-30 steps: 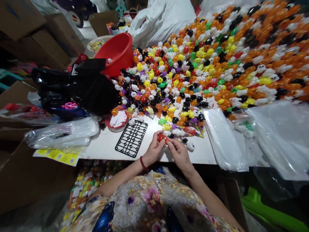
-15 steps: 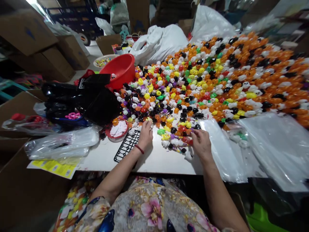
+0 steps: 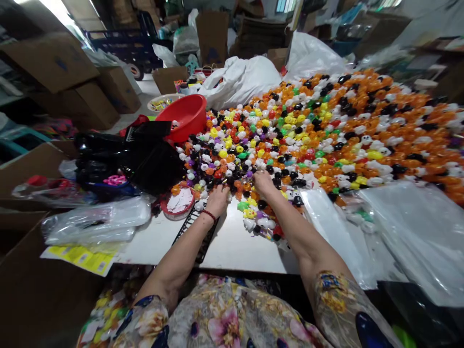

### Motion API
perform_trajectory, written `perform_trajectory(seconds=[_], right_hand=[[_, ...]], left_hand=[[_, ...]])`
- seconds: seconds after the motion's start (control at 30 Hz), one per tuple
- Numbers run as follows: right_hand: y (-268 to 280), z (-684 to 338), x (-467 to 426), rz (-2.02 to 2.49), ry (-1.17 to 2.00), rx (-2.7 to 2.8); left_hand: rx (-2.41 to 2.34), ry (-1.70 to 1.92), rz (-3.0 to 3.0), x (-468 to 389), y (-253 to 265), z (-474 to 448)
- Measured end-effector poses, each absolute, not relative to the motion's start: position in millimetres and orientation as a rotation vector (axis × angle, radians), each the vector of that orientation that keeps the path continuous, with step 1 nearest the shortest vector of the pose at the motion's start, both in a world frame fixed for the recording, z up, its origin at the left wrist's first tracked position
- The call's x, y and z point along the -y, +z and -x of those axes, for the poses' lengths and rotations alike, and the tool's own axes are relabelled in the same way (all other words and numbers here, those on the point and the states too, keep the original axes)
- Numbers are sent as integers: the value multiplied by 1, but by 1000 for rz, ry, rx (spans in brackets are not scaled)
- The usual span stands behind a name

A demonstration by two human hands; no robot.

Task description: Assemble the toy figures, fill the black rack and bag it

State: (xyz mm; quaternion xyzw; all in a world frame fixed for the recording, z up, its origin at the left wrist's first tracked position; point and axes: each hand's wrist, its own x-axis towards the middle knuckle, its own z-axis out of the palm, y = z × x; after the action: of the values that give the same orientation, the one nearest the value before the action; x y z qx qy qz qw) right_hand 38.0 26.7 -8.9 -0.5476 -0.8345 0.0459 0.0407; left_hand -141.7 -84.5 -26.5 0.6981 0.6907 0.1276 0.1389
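A large heap of small plastic toy figures [image 3: 304, 140] in orange, white, black, yellow, green and purple covers the white table [image 3: 232, 246]. My left hand [image 3: 218, 200] is at the heap's near edge, its fingers closed together; whatever is between them is too small to name. Next to it a black plastic grid [image 3: 188, 222] lies partly under my left wrist. My right hand [image 3: 263, 183] reaches into the heap with fingers curled among the toys, their tips hidden. A smaller group of toys [image 3: 250, 212] sits just below my right hand, partly behind the forearm.
A red tub [image 3: 188, 116] and a red basket with paper slips [image 3: 179, 200] stand left of the heap, beside black plastic bags [image 3: 145, 154]. Clear plastic bags lie on the left [image 3: 97, 217] and right [image 3: 416, 232]. White sacks [image 3: 242, 79] bound the back.
My right hand has moved left and forward from the small group of toys into the main heap. My left hand stays near the same spot. The whole view has shifted slightly downward.
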Motion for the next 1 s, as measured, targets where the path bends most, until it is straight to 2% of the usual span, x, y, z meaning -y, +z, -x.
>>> perform_trajectory(seconds=[0.07,0.17,0.3,0.4,0.57,0.63,0.77,1.0], right_hand=[[-9,-32,-31,1717,137,2554],[-5,-32,-31,1754,143,2540],[9,-43,-21,1797,128,2491],[17,-54,-1,1753,203,2323],[10,-59,69,1254,1167,1598],[4,-57,98,1161,1379,1370],[-2,-54,135,1172,1535,1188],[2,-60,148,1185,1566,1174]], left_hand=[[-1957,479,-1941,88,-26,147],[-1842,857,-1748,95,-26,151],[-1474,1206,-1158,110,-22,149],[-1133,1200,-793,126,-16,145],[-987,1115,-757,155,-10,131],[-993,1086,-793,165,-10,123],[-997,1036,-872,178,-8,112],[-1048,1002,-978,183,-9,107]])
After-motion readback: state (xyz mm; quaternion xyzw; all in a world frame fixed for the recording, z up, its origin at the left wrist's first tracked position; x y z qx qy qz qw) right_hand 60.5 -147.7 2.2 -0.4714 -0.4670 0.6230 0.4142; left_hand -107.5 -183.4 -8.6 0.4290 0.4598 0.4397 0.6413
